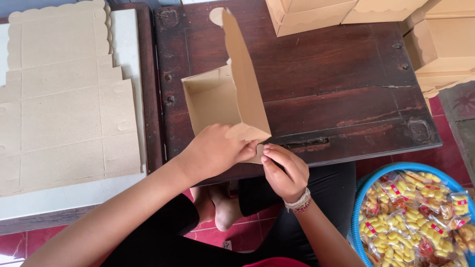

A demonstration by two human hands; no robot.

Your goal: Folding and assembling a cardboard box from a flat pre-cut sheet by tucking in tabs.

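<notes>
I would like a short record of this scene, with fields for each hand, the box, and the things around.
left hand: grips the near corner of the box
right hand: pinches the box flap at the same corner
box: brown card, half folded, one tall flap upright
table: dark wood
flat sheets: stacked to the left
folded boxes: far right
basin: blue, with snack packets

Counting the things

One open box [225, 99], one flat sheet stack [64, 99], three folded boxes, one blue basket [357, 198], two hands.
</notes>
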